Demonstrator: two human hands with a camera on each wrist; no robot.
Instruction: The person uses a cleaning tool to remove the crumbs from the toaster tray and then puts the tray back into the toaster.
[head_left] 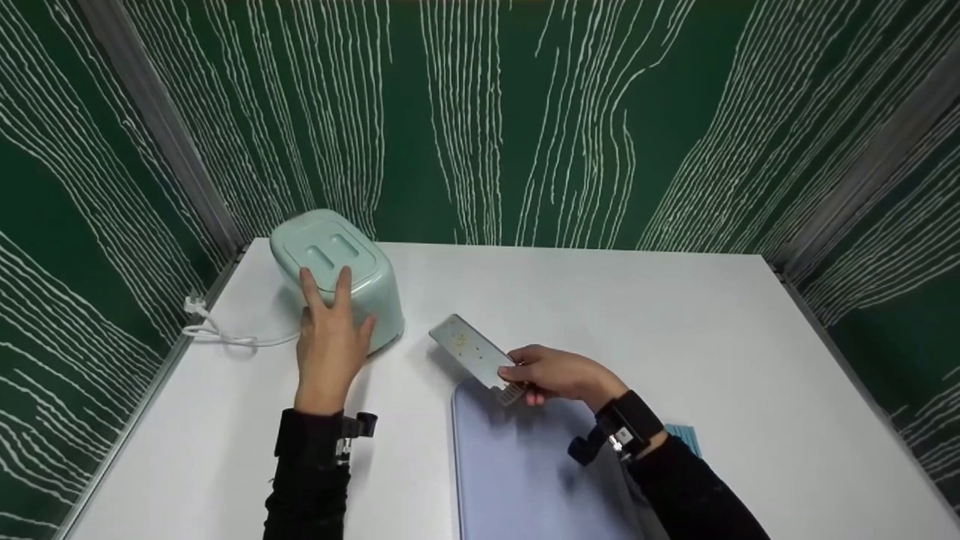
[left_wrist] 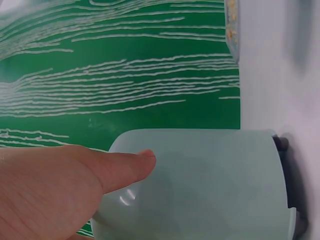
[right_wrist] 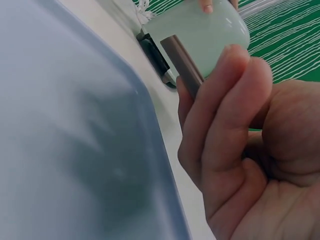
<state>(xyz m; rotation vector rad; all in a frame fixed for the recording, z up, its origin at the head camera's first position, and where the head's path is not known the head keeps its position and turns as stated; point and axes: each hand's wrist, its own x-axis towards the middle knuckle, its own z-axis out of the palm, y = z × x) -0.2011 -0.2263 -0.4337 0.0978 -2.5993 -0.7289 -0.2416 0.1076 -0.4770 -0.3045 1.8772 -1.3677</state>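
Note:
My left hand [head_left: 330,352] lies along the near side of a mint-green toaster [head_left: 382,300], two fingers spread toward its lid with two oblong recesses. In the left wrist view the thumb [left_wrist: 132,167] lies straight against the toaster's smooth side. With thumb and curled fingers, my right hand [head_left: 566,373] grips one end of a slim rectangular slab [head_left: 466,346], pale-faced with yellow specks. A small slotted piece [head_left: 512,393] shows by its held end. From the right wrist, its brown edge [right_wrist: 182,62] sticks out past the fingers. The slab is tilted above a lavender-blue board [head_left: 517,480].
A white cord with a plug [head_left: 196,306] runs from the toaster to the table's left edge. Behind my right wrist, a ribbed blue thing [head_left: 684,437] is partly hidden. Green panels with white lines enclose the white table [head_left: 750,352] at the back and sides.

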